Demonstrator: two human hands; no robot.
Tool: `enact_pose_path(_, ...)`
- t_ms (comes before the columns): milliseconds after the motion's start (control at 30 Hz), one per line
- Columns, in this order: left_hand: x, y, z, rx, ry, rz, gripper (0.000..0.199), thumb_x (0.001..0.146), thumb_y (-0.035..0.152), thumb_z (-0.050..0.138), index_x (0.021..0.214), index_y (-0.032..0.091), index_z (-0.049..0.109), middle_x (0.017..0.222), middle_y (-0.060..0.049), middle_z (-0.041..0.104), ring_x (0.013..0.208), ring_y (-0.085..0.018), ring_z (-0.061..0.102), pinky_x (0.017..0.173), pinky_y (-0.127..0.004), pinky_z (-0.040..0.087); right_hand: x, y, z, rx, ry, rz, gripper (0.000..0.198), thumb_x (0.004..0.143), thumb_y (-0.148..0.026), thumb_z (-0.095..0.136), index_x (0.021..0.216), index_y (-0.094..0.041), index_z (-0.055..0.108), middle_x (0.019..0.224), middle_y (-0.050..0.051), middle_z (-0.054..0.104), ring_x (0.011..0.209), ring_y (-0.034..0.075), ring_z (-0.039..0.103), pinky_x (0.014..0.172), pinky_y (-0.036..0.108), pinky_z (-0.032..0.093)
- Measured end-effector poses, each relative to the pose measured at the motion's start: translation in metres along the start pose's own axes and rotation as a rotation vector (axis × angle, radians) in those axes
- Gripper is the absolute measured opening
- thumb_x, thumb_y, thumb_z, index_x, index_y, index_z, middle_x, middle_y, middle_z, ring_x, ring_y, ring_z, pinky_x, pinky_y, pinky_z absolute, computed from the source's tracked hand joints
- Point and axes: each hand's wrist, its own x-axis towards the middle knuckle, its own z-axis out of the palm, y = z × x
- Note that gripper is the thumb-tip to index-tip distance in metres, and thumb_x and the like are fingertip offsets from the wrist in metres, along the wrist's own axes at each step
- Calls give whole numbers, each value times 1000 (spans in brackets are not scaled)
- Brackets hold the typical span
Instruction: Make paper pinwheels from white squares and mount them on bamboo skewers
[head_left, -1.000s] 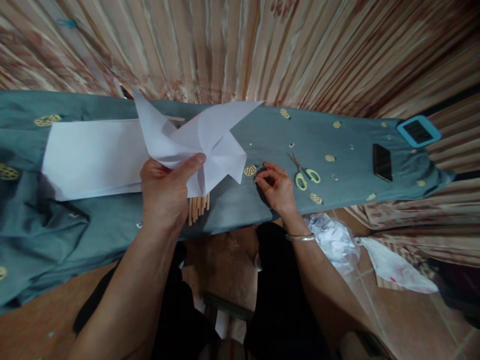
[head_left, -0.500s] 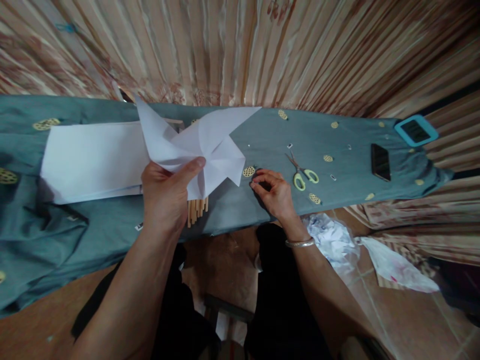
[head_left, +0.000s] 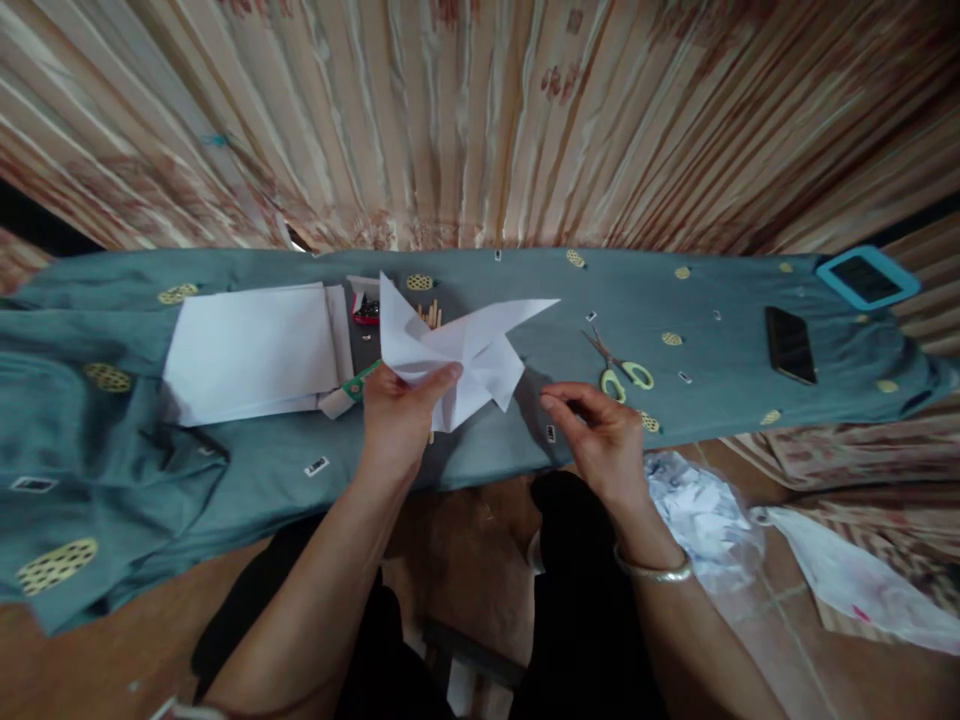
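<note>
My left hand is closed on a white paper pinwheel, its thumb pressed near the middle of the folded blades. To the right of the pinwheel, apart from it, my right hand has thumb and forefinger pinched together. Whatever may be between those fingertips is too small to make out. Scissors with light green handles lie just beyond the right hand. Behind the pinwheel, wooden sticks are partly hidden. A small red and white box with dark little pieces sits left of them.
A stack of white paper lies on the left of the grey-green cloth, near a green and white item. A phone and a blue-framed device lie far right. A plastic bag of crumpled paper is on the floor.
The view has shifted, so the table sits lower and further right. My right hand, still pinched, has come nearer to me. The red box now shows beside the pinwheel.
</note>
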Motion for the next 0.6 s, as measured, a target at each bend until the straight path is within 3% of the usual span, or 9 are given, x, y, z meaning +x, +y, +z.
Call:
enact_pose_path(100,-7,-4,7,27,-46,-14,29,52,24,86,76,17,72,79,-2,76,69,-18,69,71,-31,55,-8,-20,-7,180,40,20,8,78,-28,72,85,-26,74,75,-1,72,69,16,64,64,29,52)
enact_pose_path(200,-13,-9,14,88,-77,-8,34,53,28,87,83,17,74,81,-3,77,74,-21,70,74,-33,56,-14,-32,-4,237,-17,12,7,80,-26,70,87,-26,73,76,-2,72,70,15,64,65,30,53)
enact_pose_path(267,-17,-13,18,116,-97,-10,38,54,30,87,87,17,74,84,-4,77,77,-23,71,76,-34,56,-15,-35,0,218,-57,-25,8,84,-24,67,89,-27,72,82,-1,72,77,16,66,74,32,54)
enact_pose_path(367,-20,-16,23,107,-141,-38,35,56,29,87,87,17,75,84,-3,77,75,-21,71,72,-30,55,-14,-34,5,105,-11,-144,11,85,-21,66,89,-28,72,102,1,72,101,20,64,94,41,50)
enact_pose_path(500,-22,-17,28,74,-161,-59,24,58,24,85,78,16,74,77,-1,76,67,-16,68,66,-26,53,-9,-29,6,-52,46,-205,8,83,-22,68,85,-29,73,142,0,51,133,26,45,112,52,35)
enact_pose_path(600,-23,-16,29,73,-151,-67,22,57,22,84,74,15,73,71,0,75,62,-14,66,63,-24,51,-7,-26,9,-51,26,-208,9,84,-21,66,84,-27,73,151,-2,41,144,27,31,119,54,22)
